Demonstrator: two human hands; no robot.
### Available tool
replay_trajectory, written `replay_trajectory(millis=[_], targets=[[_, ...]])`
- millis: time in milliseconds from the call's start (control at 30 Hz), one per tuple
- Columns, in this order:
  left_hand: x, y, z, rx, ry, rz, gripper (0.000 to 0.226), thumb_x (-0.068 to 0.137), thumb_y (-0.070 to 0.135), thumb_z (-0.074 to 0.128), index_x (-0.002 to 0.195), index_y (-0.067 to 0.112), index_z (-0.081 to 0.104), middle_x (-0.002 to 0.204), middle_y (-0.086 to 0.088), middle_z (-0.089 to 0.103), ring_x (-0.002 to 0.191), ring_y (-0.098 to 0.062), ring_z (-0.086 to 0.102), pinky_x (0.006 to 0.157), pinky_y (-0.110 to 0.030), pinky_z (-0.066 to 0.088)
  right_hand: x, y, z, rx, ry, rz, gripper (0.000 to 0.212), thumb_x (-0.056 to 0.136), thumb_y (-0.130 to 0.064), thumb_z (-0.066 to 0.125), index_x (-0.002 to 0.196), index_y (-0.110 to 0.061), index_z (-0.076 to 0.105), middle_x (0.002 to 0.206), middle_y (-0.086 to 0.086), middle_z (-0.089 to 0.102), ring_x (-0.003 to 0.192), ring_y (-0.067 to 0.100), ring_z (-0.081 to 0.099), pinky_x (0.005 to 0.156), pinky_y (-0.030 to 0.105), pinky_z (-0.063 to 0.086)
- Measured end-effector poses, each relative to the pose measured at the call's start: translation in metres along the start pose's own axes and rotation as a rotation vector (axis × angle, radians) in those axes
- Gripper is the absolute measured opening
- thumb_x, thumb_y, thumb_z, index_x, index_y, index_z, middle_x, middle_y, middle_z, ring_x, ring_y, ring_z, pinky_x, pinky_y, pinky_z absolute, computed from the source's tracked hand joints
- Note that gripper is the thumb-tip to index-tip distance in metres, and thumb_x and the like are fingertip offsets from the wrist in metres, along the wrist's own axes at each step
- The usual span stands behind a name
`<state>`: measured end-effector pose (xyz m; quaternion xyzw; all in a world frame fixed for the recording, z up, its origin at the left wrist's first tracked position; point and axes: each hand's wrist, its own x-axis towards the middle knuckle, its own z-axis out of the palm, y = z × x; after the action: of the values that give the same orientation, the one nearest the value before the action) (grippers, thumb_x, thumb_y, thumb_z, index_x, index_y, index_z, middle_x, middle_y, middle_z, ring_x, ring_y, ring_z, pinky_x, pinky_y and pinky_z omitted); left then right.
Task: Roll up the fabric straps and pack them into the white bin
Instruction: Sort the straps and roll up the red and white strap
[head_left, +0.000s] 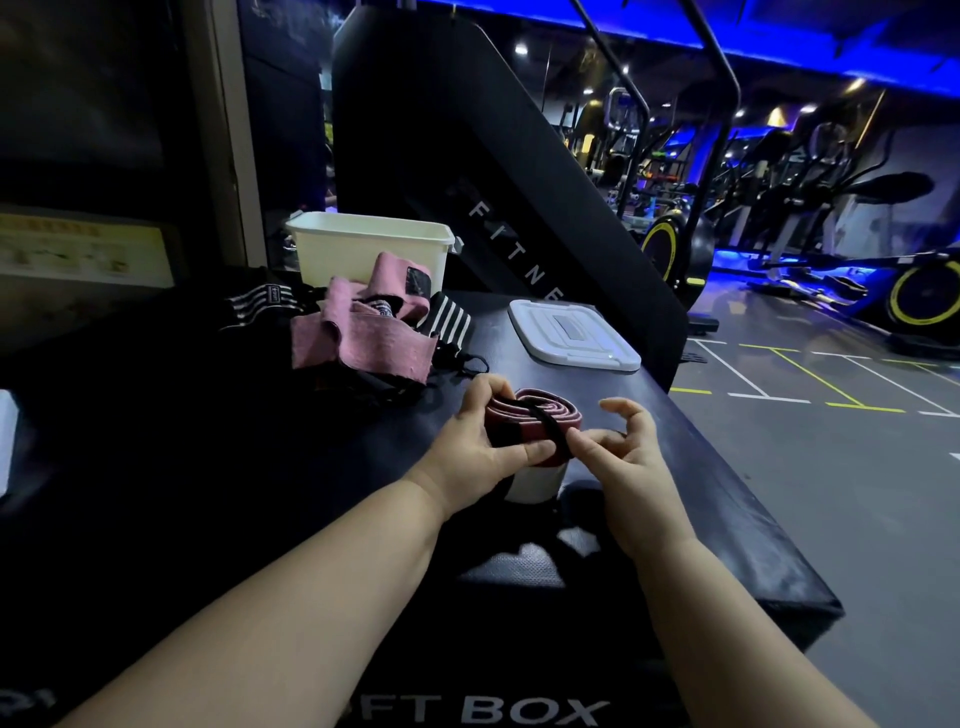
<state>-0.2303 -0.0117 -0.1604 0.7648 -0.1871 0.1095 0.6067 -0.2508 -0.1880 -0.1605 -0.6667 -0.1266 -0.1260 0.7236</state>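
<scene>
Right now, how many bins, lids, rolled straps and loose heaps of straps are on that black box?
White bin: 1
White lid: 1
Rolled strap, gripped by the left hand and pinched by the right hand: 1
Loose heap of pink and striped straps: 1
Total: 4

One white bin (363, 249) is standing at the far edge of the black padded box (701, 467). One white lid (571, 332) is lying along its right edge. Two striped straps (451, 318) are flanking one heap of pink straps (358, 338), whose number cannot be told. Two hands, the left hand (483, 441) and the right hand (628, 452), are gripping one rolled strap (524, 410) near the right edge.
</scene>
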Motion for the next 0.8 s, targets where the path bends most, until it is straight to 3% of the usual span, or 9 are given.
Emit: replay_trajectory(millis=[133, 233, 367, 433, 533, 667, 733, 800], targets=[[-0.001, 0.001, -0.002, -0.012, -0.041, 0.004, 0.055, 0.056, 0.053, 0.077, 0.097, 0.046, 0.040, 0.100, 0.005, 0.056, 0.088, -0.006, 0.056, 0.086, -0.024, 0.048, 0.002, 0.004, -0.001, 0.034, -0.064, 0.037, 0.039, 0.081, -0.014, 0.068, 0.116, -0.016, 0.053, 0.068, -0.001, 0.055, 0.070, 0.008, 0.056, 0.071, 0.015, 0.046], [-0.002, -0.001, -0.003, -0.040, -0.081, 0.007, 0.055, 0.068, 0.034, 0.081, 0.103, 0.032, 0.039, 0.098, 0.006, 0.056, 0.084, 0.000, 0.056, 0.081, -0.015, 0.045, 0.003, 0.004, 0.000, 0.018, -0.098, 0.033, 0.039, 0.082, -0.015, 0.072, 0.119, -0.018, 0.059, 0.074, 0.005, 0.054, 0.075, 0.011, 0.055, 0.072, 0.016, 0.047], [-0.001, 0.000, -0.004, -0.076, -0.128, -0.006, 0.051, 0.070, 0.035, 0.074, 0.105, 0.029, 0.038, 0.101, 0.006, 0.055, 0.087, 0.002, 0.055, 0.082, -0.015, 0.044, 0.003, 0.002, -0.001, 0.018, -0.167, 0.050, 0.046, 0.079, -0.018, 0.075, 0.123, -0.024, 0.061, 0.114, 0.007, 0.067, 0.103, 0.015, 0.064, 0.083, 0.022, 0.051], [-0.001, 0.001, -0.006, -0.060, -0.164, -0.024, 0.048, 0.071, 0.038, 0.072, 0.105, 0.031, 0.038, 0.105, 0.002, 0.055, 0.091, -0.002, 0.055, 0.082, -0.015, 0.044, 0.003, 0.001, -0.001, -0.001, -0.211, 0.061, 0.050, 0.080, -0.021, 0.074, 0.127, -0.029, 0.059, 0.130, 0.004, 0.062, 0.122, 0.017, 0.058, 0.093, 0.028, 0.050], [-0.001, 0.008, -0.015, 0.036, -0.230, -0.053, 0.052, 0.063, 0.053, 0.069, 0.103, 0.036, 0.041, 0.118, -0.002, 0.048, 0.106, -0.006, 0.048, 0.091, -0.017, 0.040, 0.002, -0.001, -0.002, 0.035, -0.289, 0.095, 0.049, 0.092, -0.006, 0.060, 0.133, -0.032, 0.052, 0.122, -0.006, 0.068, 0.116, 0.010, 0.061, 0.091, 0.022, 0.049], [0.014, 0.023, -0.041, 0.458, -0.334, 0.112, 0.056, 0.058, 0.065, 0.056, 0.107, 0.040, 0.046, 0.128, 0.005, 0.037, 0.125, -0.012, 0.034, 0.108, -0.023, 0.026, 0.001, -0.005, 0.000, 0.014, -0.325, 0.069, 0.045, 0.094, 0.003, 0.049, 0.129, -0.024, 0.052, 0.119, -0.011, 0.069, 0.112, 0.005, 0.062, 0.089, 0.018, 0.048], [0.021, 0.037, -0.052, 0.527, -0.392, 0.167, 0.052, 0.060, 0.060, 0.063, 0.104, 0.034, 0.054, 0.123, 0.005, 0.044, 0.120, -0.009, 0.039, 0.105, -0.019, 0.028, 0.001, -0.004, 0.000, 0.038, -0.323, 0.081, 0.041, 0.093, 0.003, 0.050, 0.125, -0.022, 0.053, 0.117, -0.008, 0.070, 0.111, 0.006, 0.062, 0.089, 0.019, 0.049], [0.029, 0.050, -0.057, 0.586, -0.475, 0.181, 0.044, 0.065, 0.044, 0.079, 0.100, 0.026, 0.059, 0.116, 0.002, 0.051, 0.110, -0.007, 0.045, 0.093, -0.012, 0.032, 0.000, -0.004, 0.000, 0.057, -0.320, 0.098, 0.039, 0.093, 0.003, 0.050, 0.122, -0.021, 0.052, 0.112, -0.008, 0.071, 0.107, 0.005, 0.063, 0.087, 0.019, 0.050]])
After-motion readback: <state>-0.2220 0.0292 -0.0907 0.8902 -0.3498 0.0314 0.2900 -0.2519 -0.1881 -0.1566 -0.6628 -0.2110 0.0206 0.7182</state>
